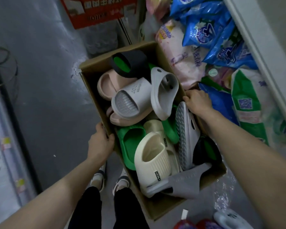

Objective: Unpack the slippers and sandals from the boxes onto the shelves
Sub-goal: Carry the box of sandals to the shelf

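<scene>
Cardboard box of slippers is held at opposite rims, left hand and right hand each in a closed grip on the edge, carrying to shelves judged next.

1. Grey floor, scuffed pale in patches.
2. Red carton with white print, standing at the top edge.
3. Blue bags, glossy, heaped at upper right against a white frame.
4. Pink pack lying just left of the blue bags.
5. Green-and-white bag with a code square, below the blue heap.
6. Black cable looped at far left.
7. Clear wrap, crinkled, on the floor at lower right.
8. Sneakers, white with dark trim, under black trousers.
</scene>
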